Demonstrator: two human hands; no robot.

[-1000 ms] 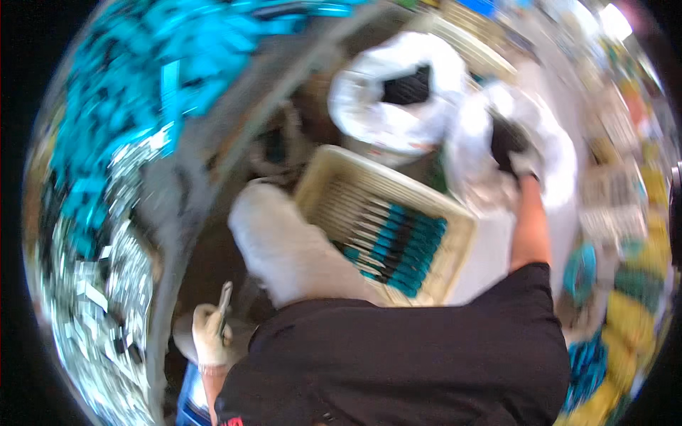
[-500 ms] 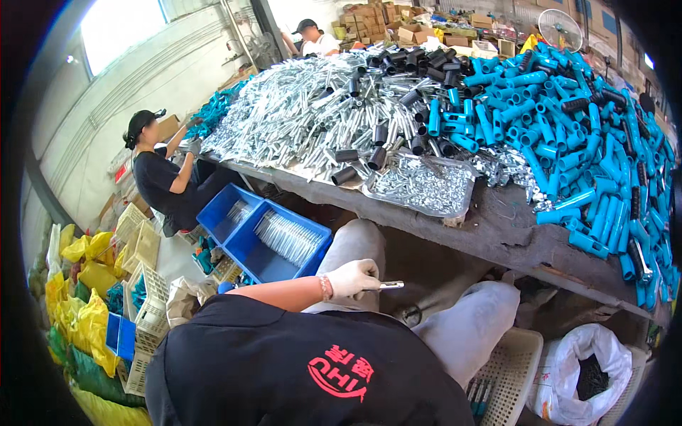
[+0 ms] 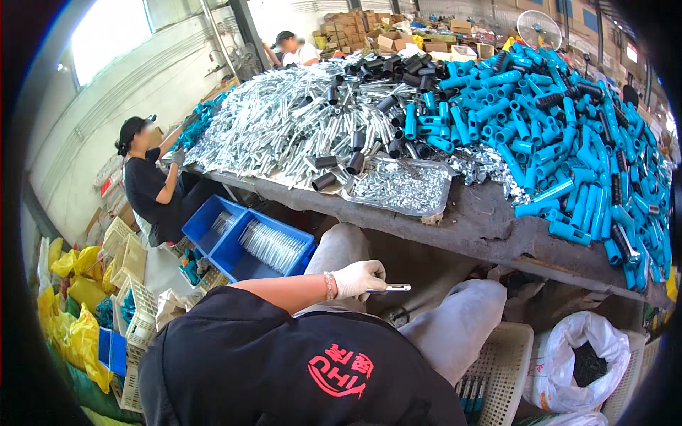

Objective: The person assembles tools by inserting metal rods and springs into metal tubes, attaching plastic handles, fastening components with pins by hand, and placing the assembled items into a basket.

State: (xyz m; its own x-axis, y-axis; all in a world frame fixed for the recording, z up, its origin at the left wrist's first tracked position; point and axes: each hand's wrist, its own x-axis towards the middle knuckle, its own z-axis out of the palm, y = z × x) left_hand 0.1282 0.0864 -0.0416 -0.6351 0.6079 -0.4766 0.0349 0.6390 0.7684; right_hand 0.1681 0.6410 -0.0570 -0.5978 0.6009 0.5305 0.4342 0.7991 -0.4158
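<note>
My left hand (image 3: 360,278), in a white glove, is closed around a short silver metal tube (image 3: 394,288). The tube points to the right, above the gap between my knees, and its far end seems to have a slot or hole. The glove hides its other end. My right hand is not in view. To the left of my left hand stands a blue divided bin (image 3: 246,272), with rows of silver rods (image 3: 271,246) lying in its compartments.
A worktable (image 3: 490,238) carries heaped silver tubes (image 3: 277,124), teal sleeves (image 3: 511,106), black sleeves and a clear tray (image 3: 398,207) of small metal parts. A cream basket (image 3: 508,369) and a white sack (image 3: 561,380) stand at right. A co-worker (image 3: 153,181) sits at left.
The view has swung slightly to the right, so the table and bins appear shifted left. My left hand still grips the metal tube, which now lies nearly level.
</note>
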